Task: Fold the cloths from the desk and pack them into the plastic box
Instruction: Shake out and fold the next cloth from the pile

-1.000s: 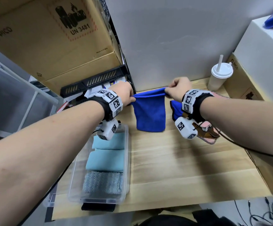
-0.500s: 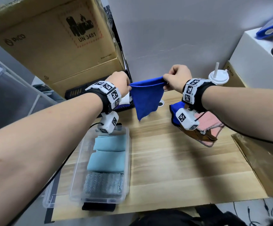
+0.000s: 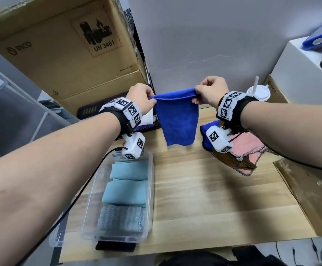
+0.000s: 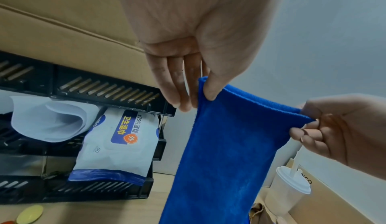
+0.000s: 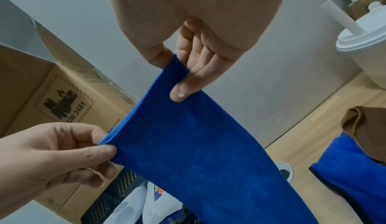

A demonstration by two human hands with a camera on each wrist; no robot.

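Observation:
A blue cloth hangs folded in the air above the far part of the desk. My left hand pinches its top left corner between thumb and fingers. At the top right corner my right hand pinches it the same way, so the top edge stretches between both. The clear plastic box sits at the desk's left front with three folded cloths in a row. A heap of blue, pink and brown cloths lies under my right wrist.
A large cardboard box rests on a black tray rack at the back left, with a wet-wipes pack inside. A white lidded cup with a straw stands at the back right by more boxes.
Both hands have lifted the blue cloth off the desk; its lower edge now hangs free. The cloth swung while rising and now hangs flat between the hands.

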